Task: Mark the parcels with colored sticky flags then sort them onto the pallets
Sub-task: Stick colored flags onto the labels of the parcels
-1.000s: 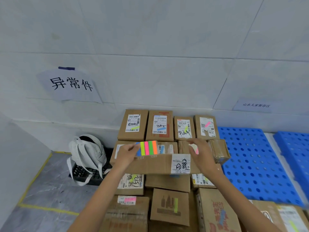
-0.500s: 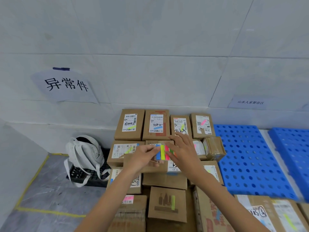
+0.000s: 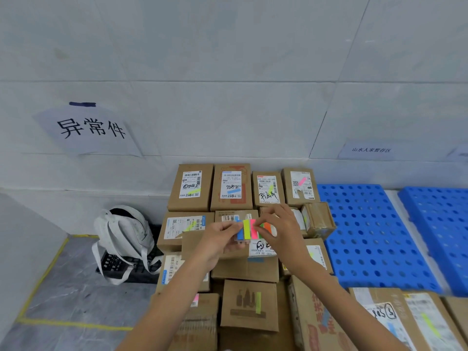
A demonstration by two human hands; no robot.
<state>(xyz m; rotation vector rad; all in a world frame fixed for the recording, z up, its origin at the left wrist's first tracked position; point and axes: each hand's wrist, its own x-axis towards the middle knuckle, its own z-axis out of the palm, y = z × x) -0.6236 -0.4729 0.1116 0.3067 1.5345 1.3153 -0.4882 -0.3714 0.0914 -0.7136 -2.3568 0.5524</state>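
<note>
L hand (image 3: 217,239) pinches flag pad (image 3: 246,229) by its left end, just above the parcels (image 3: 244,269). R hand (image 3: 281,231), thumb & index, pinches pad's right end at green/orange strips. Blue pallet (image 3: 367,236) sits right of both hands, near.

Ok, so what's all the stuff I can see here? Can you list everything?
parcels: over a dozen, brown cardboard, piled in the middle up to the wall, several with coloured flags
sticky flag pad: one, blue, yellow, pink, green and orange strips, held above the parcels
pallets: two, blue, right of the parcels
backpack: one, white, left of the parcels, on a black crate
wall signs: two plainly seen, white paper, one left, one right
floor tape: yellow lines, on the floor at left
left hand: holds the pad
right hand: pinches the pad's green and orange end
</note>
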